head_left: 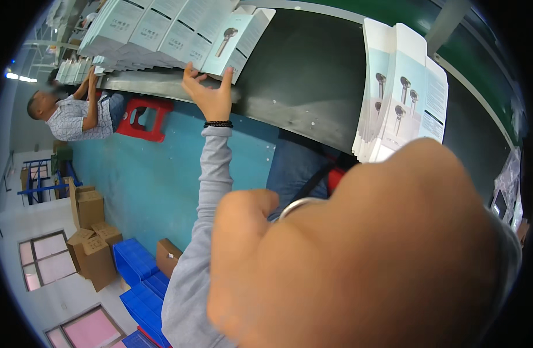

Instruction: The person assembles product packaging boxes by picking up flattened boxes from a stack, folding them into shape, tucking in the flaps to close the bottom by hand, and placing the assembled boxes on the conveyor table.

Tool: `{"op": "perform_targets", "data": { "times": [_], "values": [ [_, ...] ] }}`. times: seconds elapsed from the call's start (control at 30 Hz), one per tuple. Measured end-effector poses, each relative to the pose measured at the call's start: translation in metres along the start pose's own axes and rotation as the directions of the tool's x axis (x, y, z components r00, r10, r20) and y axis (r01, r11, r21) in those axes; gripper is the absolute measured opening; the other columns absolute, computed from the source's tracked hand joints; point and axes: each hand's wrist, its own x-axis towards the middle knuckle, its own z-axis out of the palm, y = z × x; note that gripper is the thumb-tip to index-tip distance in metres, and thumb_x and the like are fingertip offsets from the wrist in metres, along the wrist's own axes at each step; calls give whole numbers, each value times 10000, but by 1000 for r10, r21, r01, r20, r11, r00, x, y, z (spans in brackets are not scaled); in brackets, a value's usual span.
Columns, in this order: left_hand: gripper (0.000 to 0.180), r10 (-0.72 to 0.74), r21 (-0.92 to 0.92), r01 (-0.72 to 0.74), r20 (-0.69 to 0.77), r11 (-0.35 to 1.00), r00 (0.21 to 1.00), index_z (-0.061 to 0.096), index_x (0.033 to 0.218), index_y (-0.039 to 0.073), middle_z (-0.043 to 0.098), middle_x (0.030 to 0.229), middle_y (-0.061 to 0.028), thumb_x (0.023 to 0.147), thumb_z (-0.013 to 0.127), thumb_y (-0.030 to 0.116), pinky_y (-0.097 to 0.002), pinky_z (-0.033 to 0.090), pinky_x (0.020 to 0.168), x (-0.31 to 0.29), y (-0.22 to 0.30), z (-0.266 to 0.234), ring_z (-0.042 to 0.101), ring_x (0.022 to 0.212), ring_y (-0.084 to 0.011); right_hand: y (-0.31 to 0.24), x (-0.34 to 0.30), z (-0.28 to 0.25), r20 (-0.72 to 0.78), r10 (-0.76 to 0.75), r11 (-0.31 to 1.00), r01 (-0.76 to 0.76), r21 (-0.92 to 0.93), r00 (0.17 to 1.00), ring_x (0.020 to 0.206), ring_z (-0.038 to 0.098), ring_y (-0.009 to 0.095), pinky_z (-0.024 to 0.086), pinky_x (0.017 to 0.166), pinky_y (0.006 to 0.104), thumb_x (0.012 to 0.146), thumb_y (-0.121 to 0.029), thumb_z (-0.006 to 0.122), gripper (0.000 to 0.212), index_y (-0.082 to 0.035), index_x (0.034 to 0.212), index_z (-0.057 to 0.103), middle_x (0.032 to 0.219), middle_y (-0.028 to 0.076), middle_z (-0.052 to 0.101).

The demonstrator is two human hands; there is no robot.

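My left hand (211, 95) reaches to the near edge of the dark worktable, its thumb and fingers spread apart. The fingertips touch the near end of a white printed box (229, 43) with a picture of a shower-head-like item on it. That box stands at the right end of a row of similar flat boxes (168, 29). Large and blurred in the foreground, my right hand (359, 249) is close to the camera with its fingers curled. What it holds, if anything, is hidden. A silver ring (301, 204) shows beside its fingers.
A stack of white and teal printed boxes (403, 93) lies at the right of the dark worktable (304, 69). A person (75, 116) works at the far left near a red stool (144, 119). Blue crates (136, 261) and cardboard cartons (92, 255) stand on the floor at lower left.
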Motion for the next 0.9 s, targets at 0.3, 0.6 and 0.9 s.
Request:
{"op": "perform_targets", "data": {
  "times": [0.3,0.6,0.9],
  "values": [
    [889,8,28,-8,-9,1000,1000,264,1299,39,381,1056,-92,618,798,243,-293,421,620,-4,-8,14,464,901,-185,16,-21,-10,-40,164,976,-169,-138,986,492,436,201,335,480,353,588,-185,658,245,-49,792,646,558,21,389],
    [748,41,-178,-46,-29,983,999,311,1264,22,405,962,-59,666,747,128,-293,372,693,-31,24,2,428,841,-144,112,-60,76,-190,310,921,-344,-184,931,1083,448,382,363,828,448,523,-346,738,772,-58,1195,491,1206,222,448],
    [841,672,-586,-471,178,659,719,210,1359,296,355,1293,-172,702,734,261,-566,245,969,-70,147,-21,333,1226,-367,97,-79,45,-671,64,962,-225,-156,739,755,625,328,508,651,359,684,6,612,266,-9,950,615,874,172,629]
  ]
}}
